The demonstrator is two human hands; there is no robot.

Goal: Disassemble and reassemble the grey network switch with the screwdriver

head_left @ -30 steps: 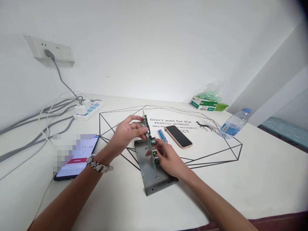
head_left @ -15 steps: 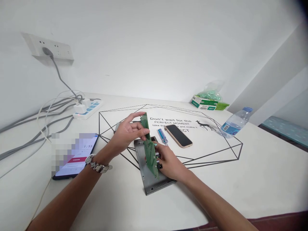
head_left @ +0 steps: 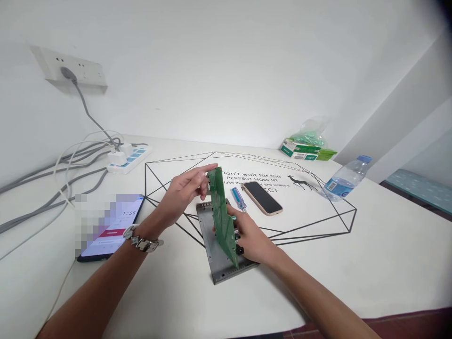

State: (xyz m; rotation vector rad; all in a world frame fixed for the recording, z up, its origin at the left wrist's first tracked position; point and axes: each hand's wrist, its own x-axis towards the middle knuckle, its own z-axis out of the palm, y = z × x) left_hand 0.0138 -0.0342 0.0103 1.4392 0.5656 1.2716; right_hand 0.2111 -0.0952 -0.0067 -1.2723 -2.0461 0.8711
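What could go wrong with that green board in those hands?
The green circuit board stands on edge, held only by the left hand and right hand, so it might slip and hit the grey metal tray below. The blue-handled screwdriver lies close by, so a bump could knock it against the phone.

A pixelated mosaic (head_left: 102, 226) hides most of the left phone's screen (head_left: 123, 226).

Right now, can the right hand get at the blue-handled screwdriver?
Probably yes: the blue-handled screwdriver lies just beyond the right hand, nothing between them, though that hand would likely first release the green circuit board.
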